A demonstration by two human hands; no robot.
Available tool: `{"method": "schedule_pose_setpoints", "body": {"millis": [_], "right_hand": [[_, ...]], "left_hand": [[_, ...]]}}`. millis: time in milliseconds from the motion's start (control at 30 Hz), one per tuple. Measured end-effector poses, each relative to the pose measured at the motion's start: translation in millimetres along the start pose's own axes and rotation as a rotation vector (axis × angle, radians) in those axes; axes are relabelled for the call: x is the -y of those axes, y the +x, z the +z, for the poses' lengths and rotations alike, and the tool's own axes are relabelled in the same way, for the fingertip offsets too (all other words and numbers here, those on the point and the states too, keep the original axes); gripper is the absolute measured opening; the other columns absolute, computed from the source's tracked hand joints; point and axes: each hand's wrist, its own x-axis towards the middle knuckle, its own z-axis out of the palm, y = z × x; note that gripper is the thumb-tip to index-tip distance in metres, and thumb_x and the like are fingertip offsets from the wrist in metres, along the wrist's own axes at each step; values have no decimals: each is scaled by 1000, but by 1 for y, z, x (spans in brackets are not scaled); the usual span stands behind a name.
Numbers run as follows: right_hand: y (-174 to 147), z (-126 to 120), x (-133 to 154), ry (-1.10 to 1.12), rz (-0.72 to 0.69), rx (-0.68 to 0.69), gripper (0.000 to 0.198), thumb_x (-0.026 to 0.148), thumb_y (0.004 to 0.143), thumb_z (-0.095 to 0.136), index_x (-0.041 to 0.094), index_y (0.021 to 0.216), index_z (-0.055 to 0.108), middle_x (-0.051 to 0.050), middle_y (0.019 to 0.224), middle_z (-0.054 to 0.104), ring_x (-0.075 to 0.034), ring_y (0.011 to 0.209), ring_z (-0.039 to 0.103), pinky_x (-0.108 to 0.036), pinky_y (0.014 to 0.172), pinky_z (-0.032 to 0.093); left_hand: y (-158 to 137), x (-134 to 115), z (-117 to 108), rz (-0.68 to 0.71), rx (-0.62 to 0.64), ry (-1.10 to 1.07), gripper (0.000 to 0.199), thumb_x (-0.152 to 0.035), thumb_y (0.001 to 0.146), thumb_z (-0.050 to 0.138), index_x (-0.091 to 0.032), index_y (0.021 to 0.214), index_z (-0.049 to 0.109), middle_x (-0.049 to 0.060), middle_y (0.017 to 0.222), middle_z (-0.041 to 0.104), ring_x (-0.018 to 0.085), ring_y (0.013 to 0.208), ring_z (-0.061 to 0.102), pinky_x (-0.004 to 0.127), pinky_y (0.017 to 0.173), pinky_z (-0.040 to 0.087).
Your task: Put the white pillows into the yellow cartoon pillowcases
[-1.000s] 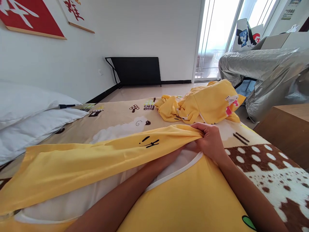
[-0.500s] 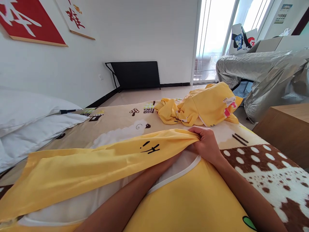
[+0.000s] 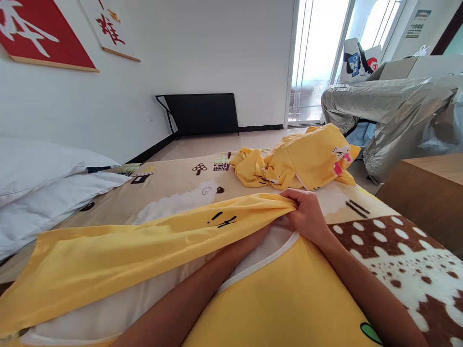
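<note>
My right hand (image 3: 307, 214) is closed on the folded upper edge of a yellow pillowcase (image 3: 144, 246), fingers and thumb pinching the cloth. My left forearm (image 3: 202, 279) reaches into the white-edged opening, under the raised yellow flap. The left hand (image 3: 265, 233) lies close to the right one, but its fingers are hidden by the cloth, so their grip cannot be seen. White fabric (image 3: 159, 289) shows inside the opening. Black printed face lines mark the flap, and the yellow cloth spreads toward me below both arms.
A patterned blanket (image 3: 379, 255) covers the bed. Crumpled yellow cloth (image 3: 300, 156) lies near its far edge. White pillows (image 3: 54, 188) are stacked at left. A wooden cabinet (image 3: 427, 193) and silver-covered furniture (image 3: 383, 106) stand at right, a black folded frame (image 3: 202, 113) by the wall.
The view shifts slightly. Both arms and the yellow pillowcase keep almost the same pose, with the right hand still gripping the edge.
</note>
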Motion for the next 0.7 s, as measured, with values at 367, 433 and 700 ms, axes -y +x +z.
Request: {"method": "schedule_pose_setpoints", "body": {"millis": [367, 433, 700], "right_hand": [[2, 4, 1, 99, -1, 37, 26, 13, 55, 44, 15, 69, 66, 3, 61, 57, -12, 63, 51, -21, 58, 39], [2, 4, 1, 130, 8, 46, 24, 13, 55, 44, 15, 68, 65, 3, 61, 57, -13, 64, 52, -21, 59, 40], [3, 2, 1, 214, 61, 85, 21, 14, 59, 51, 14, 71, 68, 3, 63, 59, -13, 64, 53, -22, 59, 41]], "left_hand": [[12, 21, 9, -13, -27, 56, 37, -49, 87, 40, -24, 113, 50, 4, 128, 54, 23, 119, 49, 35, 109, 35], [12, 17, 9, 6, -20, 72, 34, -46, 87, 40, -24, 111, 50, 4, 127, 55, 23, 118, 49, 35, 109, 35], [11, -8, 7, 67, -4, 91, 25, -37, 88, 35, -23, 96, 53, 1, 111, 61, 19, 106, 55, 32, 101, 41]]}}
